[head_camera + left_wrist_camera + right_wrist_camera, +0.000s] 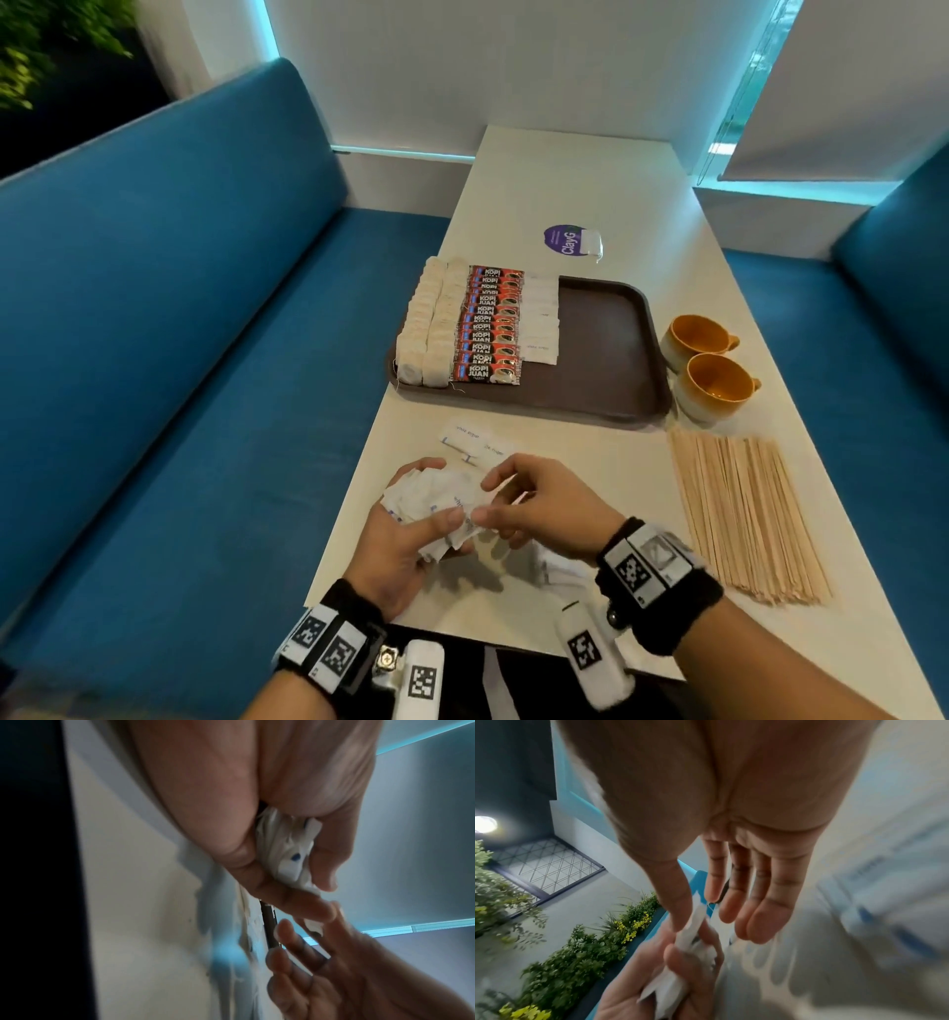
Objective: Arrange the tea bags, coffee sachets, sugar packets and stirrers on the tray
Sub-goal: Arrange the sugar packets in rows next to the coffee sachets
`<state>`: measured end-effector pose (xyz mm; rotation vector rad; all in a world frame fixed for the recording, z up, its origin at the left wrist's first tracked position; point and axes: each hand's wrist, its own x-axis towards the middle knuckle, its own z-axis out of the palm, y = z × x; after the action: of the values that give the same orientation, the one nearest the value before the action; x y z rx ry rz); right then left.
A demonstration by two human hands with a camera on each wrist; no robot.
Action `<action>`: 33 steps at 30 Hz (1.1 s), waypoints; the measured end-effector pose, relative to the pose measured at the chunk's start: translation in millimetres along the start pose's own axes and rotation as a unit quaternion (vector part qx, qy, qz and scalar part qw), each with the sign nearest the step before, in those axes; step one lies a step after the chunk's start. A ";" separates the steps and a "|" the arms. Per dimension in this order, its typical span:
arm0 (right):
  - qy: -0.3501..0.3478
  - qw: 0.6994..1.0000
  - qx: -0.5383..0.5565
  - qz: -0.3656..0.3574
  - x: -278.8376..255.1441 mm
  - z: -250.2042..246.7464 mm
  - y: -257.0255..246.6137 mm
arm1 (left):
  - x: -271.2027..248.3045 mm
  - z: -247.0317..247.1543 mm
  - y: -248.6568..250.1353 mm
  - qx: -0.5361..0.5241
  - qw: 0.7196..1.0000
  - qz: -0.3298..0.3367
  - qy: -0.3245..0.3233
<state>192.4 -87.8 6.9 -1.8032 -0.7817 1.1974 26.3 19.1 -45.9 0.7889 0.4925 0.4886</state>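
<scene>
Head view: our left hand clutches a bunch of white paper sugar packets above the pale counter; our right hand pinches one out; a loose clutch could spill the bunch short of the brown plastic tray.

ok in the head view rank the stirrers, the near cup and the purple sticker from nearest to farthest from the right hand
1. Stirrers: on the table just right of the right hand.
2. Near cup: beyond the stirrers, beside the tray's right edge.
3. Purple sticker: far side of the tray.
</scene>
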 end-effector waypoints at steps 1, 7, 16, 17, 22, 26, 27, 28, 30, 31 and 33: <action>0.008 1.000 0.014 -0.004 -4.3 5.7 6.3 | -1.3 0.8 -0.5 0.000 1.000 0.007 0.000; 0.077 0.993 0.078 -0.036 -24.9 17.6 24.8 | -14.3 6.4 -9.3 0.016 1.000 0.019 -0.002; 0.148 0.969 0.199 -0.013 -30.5 12.4 23.2 | -21.6 7.8 -17.3 0.020 1.000 0.009 0.011; 0.150 0.970 0.193 -0.017 -30.7 12.8 23.5 | -20.3 9.7 -17.5 0.033 0.999 0.008 0.006; 0.164 0.972 0.158 -0.055 -33.3 16.3 26.8 | -19.3 7.2 -19.7 0.036 0.999 0.023 0.000; 0.165 0.970 0.164 -0.065 -38.0 22.3 28.3 | -18.2 6.9 -18.6 0.042 0.999 0.016 0.014; 0.155 0.971 0.170 -0.063 -38.7 23.0 29.8 | -18.3 7.5 -18.1 0.039 0.999 0.011 0.015; 0.142 0.972 0.175 -0.061 -39.3 23.1 31.3 | -18.8 7.7 -17.5 0.034 0.999 0.006 0.014; 0.120 0.975 0.178 -0.060 -40.4 22.8 34.0 | -19.4 8.0 -15.6 0.025 1.000 -0.001 0.003; 0.114 0.976 0.174 -0.059 -41.4 22.4 34.9 | -19.7 7.9 -15.0 0.023 1.000 -0.005 -0.002; 0.112 0.978 0.167 -0.055 -42.6 20.3 35.4 | -20.0 8.3 -14.4 0.024 1.000 -0.013 -0.003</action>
<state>160.2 -134.2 -10.4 -1.5605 -0.5086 0.9667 18.8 -5.7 -47.2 0.8297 0.5100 0.4525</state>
